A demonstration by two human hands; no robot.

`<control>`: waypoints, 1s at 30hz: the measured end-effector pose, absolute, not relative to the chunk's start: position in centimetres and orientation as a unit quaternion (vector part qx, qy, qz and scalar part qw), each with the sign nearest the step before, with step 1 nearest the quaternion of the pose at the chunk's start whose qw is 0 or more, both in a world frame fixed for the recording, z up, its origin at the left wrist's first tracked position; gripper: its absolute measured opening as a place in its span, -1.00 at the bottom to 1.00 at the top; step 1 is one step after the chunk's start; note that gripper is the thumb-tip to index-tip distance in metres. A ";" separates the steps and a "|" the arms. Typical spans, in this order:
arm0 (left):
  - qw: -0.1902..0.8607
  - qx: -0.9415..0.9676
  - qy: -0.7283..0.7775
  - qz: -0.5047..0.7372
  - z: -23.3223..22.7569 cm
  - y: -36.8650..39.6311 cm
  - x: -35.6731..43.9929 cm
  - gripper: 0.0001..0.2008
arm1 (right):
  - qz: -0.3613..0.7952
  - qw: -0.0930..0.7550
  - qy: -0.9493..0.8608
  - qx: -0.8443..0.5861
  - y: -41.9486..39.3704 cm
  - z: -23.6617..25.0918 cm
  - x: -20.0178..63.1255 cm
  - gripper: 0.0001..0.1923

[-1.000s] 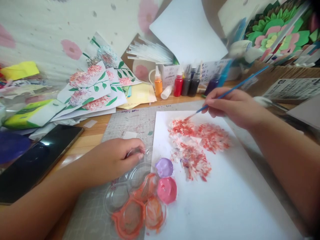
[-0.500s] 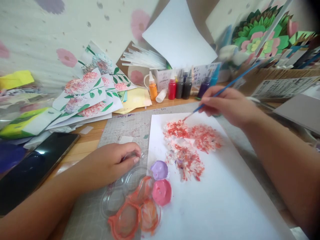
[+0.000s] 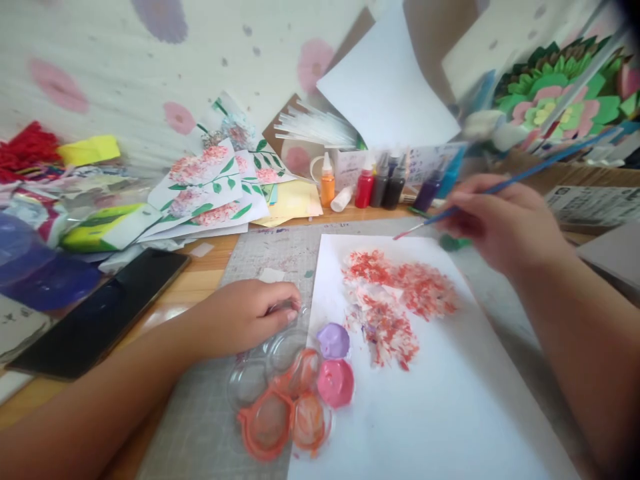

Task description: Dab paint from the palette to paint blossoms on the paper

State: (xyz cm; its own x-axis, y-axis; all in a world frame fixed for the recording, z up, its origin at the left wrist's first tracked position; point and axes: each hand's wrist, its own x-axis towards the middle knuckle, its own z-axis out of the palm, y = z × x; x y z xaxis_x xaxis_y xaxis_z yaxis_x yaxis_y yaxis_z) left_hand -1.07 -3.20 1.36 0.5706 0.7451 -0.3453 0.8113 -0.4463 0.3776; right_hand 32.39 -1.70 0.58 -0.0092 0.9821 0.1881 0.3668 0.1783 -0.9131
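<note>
My right hand point(image 3: 505, 223) is closed around a blue paintbrush point(image 3: 475, 197). Its pink-tinged tip is just above the far edge of a white sheet of paper point(image 3: 425, 407), apart from the painted blossoms. Three clusters of red-orange and white dabs point(image 3: 387, 333) cover the upper part of the sheet. My left hand point(image 3: 255, 317) rests on the mat with fingers curled at the rim of a clear plastic paint palette point(image 3: 287, 350); the fingertips are partly hidden. Purple, pink and orange paint fill several wells, and the palette overlaps the sheet's left edge.
A grey cutting mat point(image 3: 200, 427) lies under the paper. Paint bottles point(image 3: 364, 189) line the back beside a white cap point(image 3: 342, 199). Finished flower paintings point(image 3: 200, 180) lean at back left, near a black phone point(image 3: 105, 313). A cardboard box point(image 3: 590, 207) stands at right.
The brush tip has lifted off the upper-left red cluster and moved up and right with my right hand. My left hand stays at the palette. The view has shifted slightly left.
</note>
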 end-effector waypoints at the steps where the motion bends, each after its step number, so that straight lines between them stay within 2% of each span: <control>1: 0.261 0.847 0.459 -0.065 1.4 -3.2 -1.1 -0.72 | 0.339 0.446 -0.628 -0.540 -1.7 0.4 32.5 -0.67; 5: 0.263 0.846 0.460 -0.065 1.5 -3.3 -1.1 -0.72 | 0.344 0.390 -0.668 -0.533 -1.8 -0.1 32.4 -0.70; 9: 0.250 0.850 0.459 -0.059 1.3 -3.3 -1.1 -0.72 | 0.296 0.461 -0.663 -0.510 -2.1 -0.2 31.6 -0.65; 11: 0.243 0.852 0.461 -0.058 1.1 -3.2 -1.1 -0.72 | 0.276 0.468 -0.679 -0.494 -2.1 -0.2 30.7 -0.63; 20: 0.213 0.851 0.474 -0.077 0.9 -3.4 -0.9 -0.73 | 0.191 0.325 -0.809 -0.450 -2.0 -0.9 27.7 -0.61; 30: 0.218 0.850 0.473 -0.081 0.7 -3.2 -1.0 -0.72 | 0.168 0.311 -0.828 -0.436 -2.4 -0.5 27.8 -0.47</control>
State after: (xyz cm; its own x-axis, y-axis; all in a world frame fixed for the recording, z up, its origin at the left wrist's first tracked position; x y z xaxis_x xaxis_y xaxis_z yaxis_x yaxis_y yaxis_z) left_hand -1.00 -3.20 0.68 0.5398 0.7681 -0.3444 0.8390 -0.4577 0.2943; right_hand 27.83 -2.36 -0.53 -0.4263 0.8262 0.3682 0.6171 0.5633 -0.5494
